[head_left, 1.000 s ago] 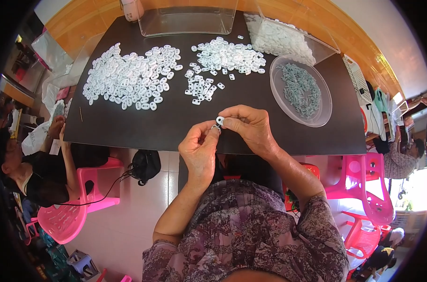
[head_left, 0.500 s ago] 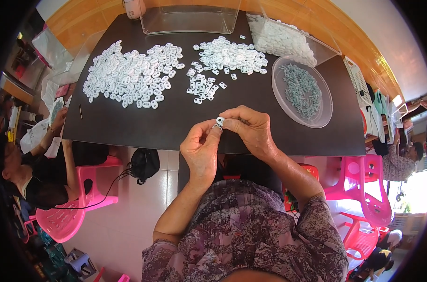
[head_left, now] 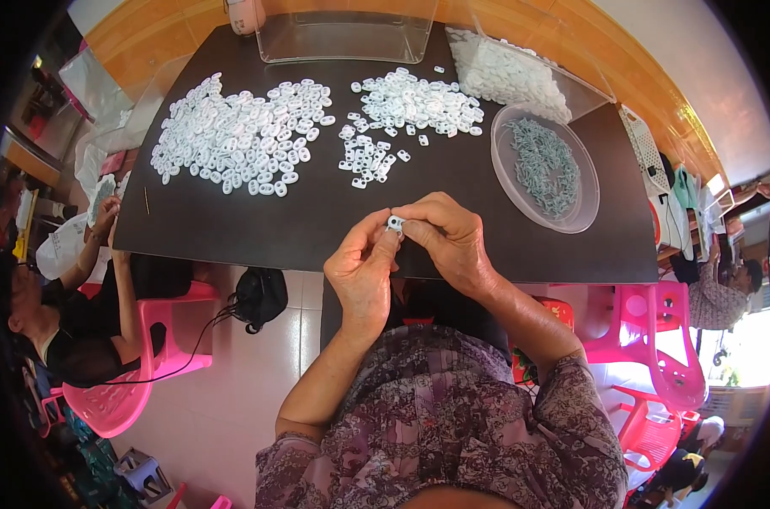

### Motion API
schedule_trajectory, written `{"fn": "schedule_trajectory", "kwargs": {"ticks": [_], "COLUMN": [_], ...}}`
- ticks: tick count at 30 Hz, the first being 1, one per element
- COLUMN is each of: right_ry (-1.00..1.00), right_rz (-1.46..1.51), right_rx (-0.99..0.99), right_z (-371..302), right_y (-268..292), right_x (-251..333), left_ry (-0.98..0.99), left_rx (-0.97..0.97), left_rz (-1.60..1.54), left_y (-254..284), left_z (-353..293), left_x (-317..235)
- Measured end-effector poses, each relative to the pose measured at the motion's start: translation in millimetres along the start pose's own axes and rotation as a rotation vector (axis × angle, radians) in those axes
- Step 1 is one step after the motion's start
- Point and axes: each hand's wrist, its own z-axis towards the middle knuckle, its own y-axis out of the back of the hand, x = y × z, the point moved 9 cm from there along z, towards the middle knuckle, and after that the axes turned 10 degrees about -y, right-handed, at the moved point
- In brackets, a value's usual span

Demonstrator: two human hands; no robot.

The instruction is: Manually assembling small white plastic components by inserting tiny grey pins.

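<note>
Near the table's front edge, my left hand [head_left: 361,270] and my right hand [head_left: 449,237] meet fingertip to fingertip. Between them they pinch a small white plastic piece with dark holes [head_left: 395,222]; whether it is one part or two pressed together, I cannot tell. Beyond my hands lies a small heap of white two-holed pieces [head_left: 366,158], with a larger heap of small white pieces [head_left: 419,103] behind it. A wide heap of white oval two-holed pieces [head_left: 237,136] spreads to the left. At the right, a round clear plastic tub [head_left: 590,197] holds many thin grey-green pieces [head_left: 544,165].
A clear box [head_left: 343,59] stands at the back edge, and another [head_left: 593,102] full of white pieces stands at the back right. A thin stick [head_left: 146,200] lies at the left. A co-worker [head_left: 88,314] sits on a pink chair [head_left: 118,394] to the left.
My right hand has shifted slightly left, closer to the left one. The white piece has turned, and its holes now face up more. The heaps look the same.
</note>
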Motion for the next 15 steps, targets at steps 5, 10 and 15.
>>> {"fn": "schedule_trajectory", "kwargs": {"ticks": [5,10,15], "right_ry": [-0.055,-0.022,-0.02], "right_rz": [-0.006,-0.013,-0.03], "right_rx": [0.008,-0.006,0.003], "right_z": [-2.2,-3.3,-1.8], "right_y": [-3.2,-1.9,-3.3], "right_x": [5.0,6.0,6.5], "left_ry": [-0.012,-0.025,-0.023], "left_rx": [-0.03,-0.04,-0.042], "left_rz": [-0.038,-0.061,-0.05], "left_y": [0.8,-0.1,0.8], "left_z": [2.1,1.4,2.2], "left_x": [-2.9,-3.0,-2.8]}}
